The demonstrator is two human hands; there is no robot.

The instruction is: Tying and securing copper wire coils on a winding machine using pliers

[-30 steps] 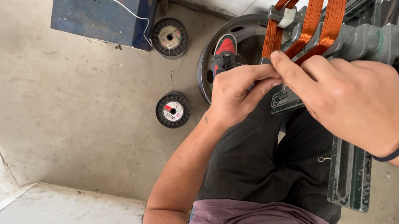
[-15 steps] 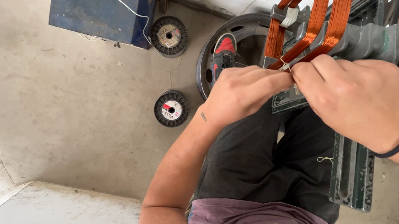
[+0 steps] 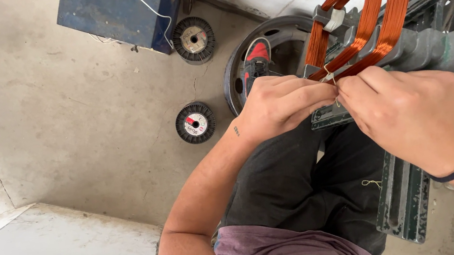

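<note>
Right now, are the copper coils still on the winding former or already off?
On. The copper coils wrap around the grey stepped former; both hands pinch a thin tie at the lower edge.

Two labelled spools on the floor

Near spool: round white-and-red label. Far spool, beside the blue box: round pale label, perhaps cream, too small to tell more.

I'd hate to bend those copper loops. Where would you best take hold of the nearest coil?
Probably the copper coil is best gripped on its long straight side, from the near side, where both hands already pinch it; its ends wrap the grey former.
</note>
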